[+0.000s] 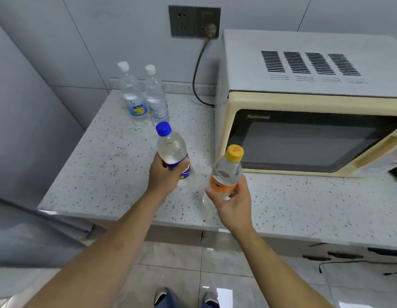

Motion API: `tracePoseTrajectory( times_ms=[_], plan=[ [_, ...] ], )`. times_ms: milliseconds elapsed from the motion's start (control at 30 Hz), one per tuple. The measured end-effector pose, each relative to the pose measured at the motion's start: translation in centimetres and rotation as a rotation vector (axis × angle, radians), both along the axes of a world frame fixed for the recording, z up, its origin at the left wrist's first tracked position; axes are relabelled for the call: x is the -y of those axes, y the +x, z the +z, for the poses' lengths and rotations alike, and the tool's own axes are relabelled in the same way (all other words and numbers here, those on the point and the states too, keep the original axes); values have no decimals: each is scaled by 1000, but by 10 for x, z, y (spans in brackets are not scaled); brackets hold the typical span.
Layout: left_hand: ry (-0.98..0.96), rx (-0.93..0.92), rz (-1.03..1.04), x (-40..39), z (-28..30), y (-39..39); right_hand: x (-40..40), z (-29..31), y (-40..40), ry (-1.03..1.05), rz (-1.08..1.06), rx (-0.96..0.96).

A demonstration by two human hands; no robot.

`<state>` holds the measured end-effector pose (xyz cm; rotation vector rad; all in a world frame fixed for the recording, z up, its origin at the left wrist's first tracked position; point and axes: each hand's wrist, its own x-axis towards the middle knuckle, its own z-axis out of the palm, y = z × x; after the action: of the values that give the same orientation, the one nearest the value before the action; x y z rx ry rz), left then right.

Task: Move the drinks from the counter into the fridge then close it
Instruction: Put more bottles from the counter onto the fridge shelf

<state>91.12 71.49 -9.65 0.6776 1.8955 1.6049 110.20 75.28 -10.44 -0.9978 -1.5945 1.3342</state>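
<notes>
My left hand (163,176) grips a clear bottle with a blue cap (170,145) around its blue label, above the speckled counter (108,161). My right hand (232,201) holds a clear bottle with a yellow cap and orange label (228,170), tilted slightly left, near the counter's front edge. Two clear bottles with white caps stand upright side by side at the back of the counter: one (134,96) with a blue and yellow label, the other (156,96) right of it. The grey fridge (26,103) fills the left side; whether its door is open cannot be told.
A cream microwave (304,121) takes up the right of the counter, its cable (198,70) running up to a wall socket (194,21). Tiled floor (182,263) lies below, with my feet at the bottom edge. A dark cable trails on the floor at right.
</notes>
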Motion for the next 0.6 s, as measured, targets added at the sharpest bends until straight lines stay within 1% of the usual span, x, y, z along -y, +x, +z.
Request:
tracePoseTrajectory(
  times_ms=[100, 200, 300, 433, 600],
  plan=[
    [46, 67, 69, 56, 1, 13, 11, 1, -2, -17, 106, -33],
    [105, 201, 140, 115, -3, 27, 27, -2, -10, -59, 232, -58],
    [113, 305, 279, 175, -11, 38, 54, -9, -24, -88, 378, -69],
    [93, 343, 432, 256, -15, 58, 107, -20, -47, -131, 605, -68],
    [97, 365, 712, 339, -12, 83, 188, -26, -71, -116, 842, -20]
  ],
)
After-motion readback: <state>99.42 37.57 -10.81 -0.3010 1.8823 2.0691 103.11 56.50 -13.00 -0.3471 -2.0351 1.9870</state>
